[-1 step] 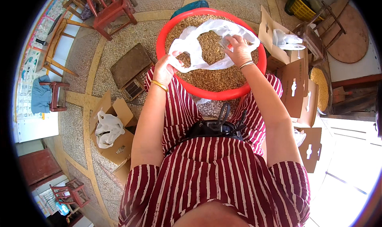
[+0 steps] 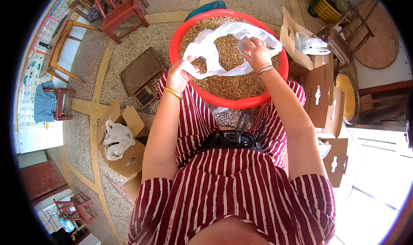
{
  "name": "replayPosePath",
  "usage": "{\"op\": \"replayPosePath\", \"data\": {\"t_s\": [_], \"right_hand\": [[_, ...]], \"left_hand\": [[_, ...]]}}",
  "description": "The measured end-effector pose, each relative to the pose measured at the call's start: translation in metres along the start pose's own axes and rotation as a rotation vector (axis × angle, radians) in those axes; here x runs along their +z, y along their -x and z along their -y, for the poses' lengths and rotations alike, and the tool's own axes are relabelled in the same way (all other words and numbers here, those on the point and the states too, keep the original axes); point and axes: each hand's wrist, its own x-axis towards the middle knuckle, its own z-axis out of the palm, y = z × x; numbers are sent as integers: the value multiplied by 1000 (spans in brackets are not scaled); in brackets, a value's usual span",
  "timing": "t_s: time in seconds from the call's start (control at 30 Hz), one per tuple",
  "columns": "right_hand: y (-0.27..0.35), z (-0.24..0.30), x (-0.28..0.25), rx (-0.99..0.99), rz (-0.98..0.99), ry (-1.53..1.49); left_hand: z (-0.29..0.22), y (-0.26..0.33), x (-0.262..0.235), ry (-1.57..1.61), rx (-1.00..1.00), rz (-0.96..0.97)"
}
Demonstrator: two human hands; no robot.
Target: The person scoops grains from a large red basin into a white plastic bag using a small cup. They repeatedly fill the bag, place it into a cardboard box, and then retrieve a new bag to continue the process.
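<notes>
A white plastic bag is spread over a round red basin, its mouth held wide. The basin is full of small light-brown pieces, whose kind I cannot make out; more of them show through the bag's mouth. My left hand, with a gold bracelet at the wrist, pinches the bag's near left edge. Over the bag's right side, my right hand is closed on a small clear plastic container. Its fingers partly hide the container.
Cardboard boxes with white bags stand to the left and right. A worn wooden stool is left of the basin, and a red chair is farther back. A tub of yellow grain sits beyond the right boxes.
</notes>
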Motion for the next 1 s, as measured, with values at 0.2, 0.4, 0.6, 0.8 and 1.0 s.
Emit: {"op": "replayPosePath", "data": {"t_s": [0.2, 0.4, 0.6, 0.8, 1.0], "right_hand": [[-10, 5, -5, -181, -174, 34], [5, -5, -4, 23, -324, -288], [45, -31, 0, 510, 339, -1146], [81, -56, 30, 264, 584, -349], [87, -41, 58, 329, 430, -43]], "left_hand": [[2, -2, -4, 21, 7, 8], [2, -2, -3, 27, 9, 32], [2, 0, -3, 21, 9, 11], [2, -2, -5, 2, 5, 41], [2, -1, -5, -7, 9, 39]]}}
